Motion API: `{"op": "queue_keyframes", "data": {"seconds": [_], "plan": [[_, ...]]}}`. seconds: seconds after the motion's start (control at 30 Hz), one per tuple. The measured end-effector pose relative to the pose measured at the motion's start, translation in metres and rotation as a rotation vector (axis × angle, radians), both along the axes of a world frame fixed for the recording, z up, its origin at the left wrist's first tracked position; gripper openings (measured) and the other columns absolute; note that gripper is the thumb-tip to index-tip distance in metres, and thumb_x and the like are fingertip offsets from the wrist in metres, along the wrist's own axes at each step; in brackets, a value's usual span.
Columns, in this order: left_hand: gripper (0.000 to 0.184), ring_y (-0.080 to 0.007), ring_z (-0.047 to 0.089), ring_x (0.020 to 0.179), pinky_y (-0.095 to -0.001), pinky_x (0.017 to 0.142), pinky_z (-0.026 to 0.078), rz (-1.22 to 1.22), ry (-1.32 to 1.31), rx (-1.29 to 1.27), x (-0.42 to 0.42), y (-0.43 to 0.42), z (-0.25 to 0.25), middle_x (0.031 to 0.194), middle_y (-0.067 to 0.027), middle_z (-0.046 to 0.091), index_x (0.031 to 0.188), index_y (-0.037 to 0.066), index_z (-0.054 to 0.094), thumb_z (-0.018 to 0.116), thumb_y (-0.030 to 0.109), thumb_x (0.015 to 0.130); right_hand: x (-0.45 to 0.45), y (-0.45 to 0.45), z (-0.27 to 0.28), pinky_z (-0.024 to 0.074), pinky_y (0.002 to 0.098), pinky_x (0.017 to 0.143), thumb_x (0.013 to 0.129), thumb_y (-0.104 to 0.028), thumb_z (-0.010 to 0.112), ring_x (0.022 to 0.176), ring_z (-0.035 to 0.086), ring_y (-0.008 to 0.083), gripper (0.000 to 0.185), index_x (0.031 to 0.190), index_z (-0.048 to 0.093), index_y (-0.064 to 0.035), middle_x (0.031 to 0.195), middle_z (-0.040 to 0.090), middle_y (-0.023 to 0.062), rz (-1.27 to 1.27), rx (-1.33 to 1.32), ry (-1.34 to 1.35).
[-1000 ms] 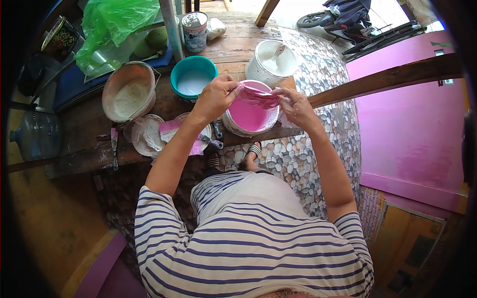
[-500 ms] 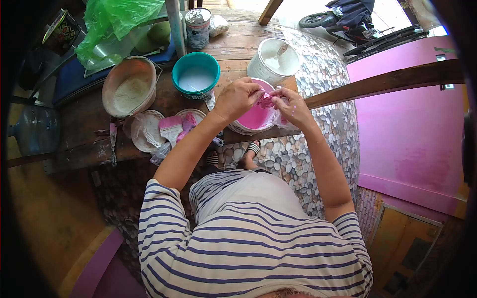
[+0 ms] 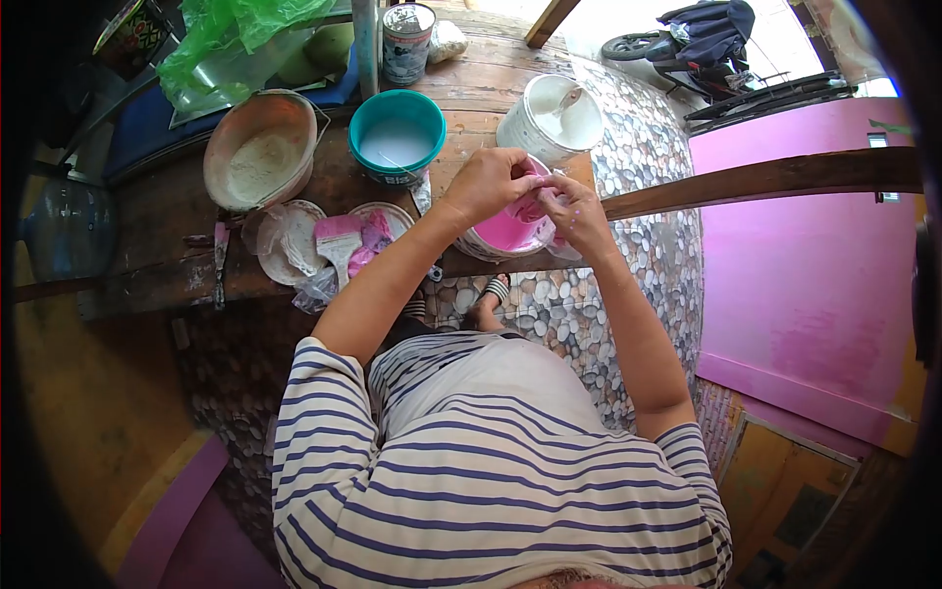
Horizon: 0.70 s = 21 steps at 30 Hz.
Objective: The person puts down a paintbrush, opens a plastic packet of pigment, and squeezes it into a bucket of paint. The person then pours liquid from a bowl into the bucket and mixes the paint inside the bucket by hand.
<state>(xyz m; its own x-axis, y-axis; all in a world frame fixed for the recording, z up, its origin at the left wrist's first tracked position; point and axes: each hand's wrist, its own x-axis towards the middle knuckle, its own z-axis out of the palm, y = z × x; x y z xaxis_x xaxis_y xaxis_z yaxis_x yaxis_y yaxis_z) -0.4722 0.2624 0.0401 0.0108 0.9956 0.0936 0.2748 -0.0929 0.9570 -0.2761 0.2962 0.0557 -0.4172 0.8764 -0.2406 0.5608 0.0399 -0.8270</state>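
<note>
My left hand [image 3: 491,188] and my right hand [image 3: 579,218] meet above a white bucket [image 3: 478,247] of pink paint [image 3: 505,230]. Between them, pinched in the fingertips of both, is a crumpled pink-smeared plastic bag [image 3: 531,206]. Part of it is hidden by the fingers. Pink spots dot the back of my right hand. Left of the bucket, a wide paintbrush [image 3: 339,240] with pink on it lies by a white lid [image 3: 285,257] and some pink-stained plastic [image 3: 371,240].
A teal bucket [image 3: 397,123] of whitish liquid, a white bucket [image 3: 535,113] and a powder-filled basin [image 3: 257,162] stand on the wooden table [image 3: 471,74]. A scraper [image 3: 221,257] lies near its front edge. A wooden beam [image 3: 746,185] crosses at the right; a motorbike [image 3: 677,49] is beyond.
Both hands have drawn closer together over the bucket, their fingertips now nearly touching on the plastic bag. The whole view has shifted slightly.
</note>
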Motion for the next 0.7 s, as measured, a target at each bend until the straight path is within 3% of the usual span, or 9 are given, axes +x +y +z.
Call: {"op": "queue_keyframes", "data": {"seconds": [0.1, 0.2, 0.27, 0.33, 0.4, 0.43, 0.5, 0.6, 0.7], "plan": [[0.027, -0.0156, 0.068, 0.073, -0.0313, 0.070, 0.055, -0.014, -0.085, -0.058, 0.001, -0.004, -0.001, 0.081, -0.0114, 0.073, 0.097, -0.003, 0.071, 0.074, 0.023, 0.090, -0.001, 0.001, 0.002, 0.0533, 0.0299, 0.060, 0.091, -0.018, 0.069, 0.070, 0.066, 0.0142, 0.025, 0.111, 0.071, -0.0048, 0.091, 0.068, 0.0102, -0.013, 0.037, -0.036], [0.029, -0.0202, 0.070, 0.075, -0.0334, 0.071, 0.055, 0.129, -0.092, 0.034, 0.009, -0.015, -0.006, 0.084, -0.0136, 0.072, 0.100, -0.001, 0.068, 0.073, 0.025, 0.089, 0.005, 0.007, -0.008, 0.0523, 0.0302, 0.066, 0.091, -0.016, 0.067, 0.074, 0.066, 0.0145, 0.024, 0.111, 0.071, -0.0032, 0.086, 0.069, 0.0099, 0.007, 0.137, -0.024], [0.029, -0.0139, 0.067, 0.083, -0.0290, 0.076, 0.054, 0.415, -0.311, -0.032, 0.021, -0.028, -0.015, 0.092, -0.0099, 0.071, 0.105, -0.002, 0.064, 0.070, 0.024, 0.093, 0.008, 0.009, -0.009, 0.0516, 0.0299, 0.069, 0.092, -0.015, 0.066, 0.074, 0.064, 0.0140, 0.022, 0.108, 0.071, -0.0008, 0.084, 0.070, 0.0093, -0.040, 0.166, -0.023], [0.034, -0.0179, 0.066, 0.086, -0.0309, 0.076, 0.054, 0.397, -0.401, -0.146, 0.031, -0.045, -0.018, 0.098, -0.0099, 0.068, 0.109, -0.002, 0.059, 0.067, 0.028, 0.097, 0.010, 0.012, -0.007, 0.0510, 0.0294, 0.068, 0.092, -0.014, 0.066, 0.073, 0.063, 0.0132, 0.021, 0.107, 0.070, 0.0002, 0.083, 0.069, 0.0083, -0.038, 0.167, -0.027], [0.046, -0.0220, 0.065, 0.092, -0.0347, 0.079, 0.055, 0.224, -0.978, -0.574, 0.049, -0.060, -0.022, 0.107, -0.0120, 0.064, 0.118, -0.002, 0.055, 0.061, 0.039, 0.099, 0.012, 0.014, -0.005, 0.0505, 0.0289, 0.067, 0.092, -0.014, 0.066, 0.072, 0.061, 0.0125, 0.021, 0.106, 0.069, 0.0012, 0.082, 0.068, 0.0073, -0.032, 0.169, -0.032], [0.046, -0.0220, 0.065, 0.092, -0.0347, 0.079, 0.055, 0.228, -0.983, -0.573, 0.057, -0.066, -0.021, 0.107, -0.0120, 0.064, 0.118, -0.002, 0.055, 0.061, 0.039, 0.099, 0.012, 0.014, -0.004, 0.0496, 0.0280, 0.066, 0.093, -0.013, 0.065, 0.071, 0.060, 0.0112, 0.019, 0.105, 0.068, 0.0004, 0.080, 0.067, 0.0061, -0.044, 0.154, 0.004], [0.061, -0.0237, 0.062, 0.100, -0.0370, 0.085, 0.054, 0.051, -1.270, -0.721, 0.070, -0.070, -0.015, 0.114, -0.0140, 0.060, 0.128, -0.001, 0.051, 0.049, 0.054, 0.101, 0.010, 0.014, -0.004, 0.0487, 0.0271, 0.065, 0.094, -0.012, 0.064, 0.070, 0.059, 0.0099, 0.016, 0.105, 0.067, -0.0005, 0.079, 0.066, 0.0049, -0.046, 0.137, 0.037], [0.071, -0.0235, 0.061, 0.102, -0.0378, 0.091, 0.051, 0.023, -1.404, -0.646, 0.083, -0.062, -0.004, 0.116, -0.0140, 0.060, 0.130, 0.000, 0.051, 0.039, 0.064, 0.101, 0.009, 0.013, -0.010, 0.0472, 0.0252, 0.065, 0.095, -0.011, 0.062, 0.070, 0.057, 0.0075, 0.013, 0.104, 0.065, -0.0017, 0.078, 0.065, 0.0024, -0.061, 0.042, 0.159], [0.071, -0.0202, 0.061, 0.102, -0.0377, 0.092, 0.049, 0.060, -1.493, -0.577, 0.091, -0.049, -0.009, 0.118, -0.0077, 0.061, 0.132, 0.008, 0.053, 0.033, 0.069, 0.100, 0.013, 0.011, -0.015, 0.0468, 0.0242, 0.064, 0.096, -0.010, 0.061, 0.070, 0.056, 0.0065, 0.011, 0.104, 0.064, -0.0021, 0.079, 0.065, 0.0016, -0.045, 0.067, 0.193]]}}
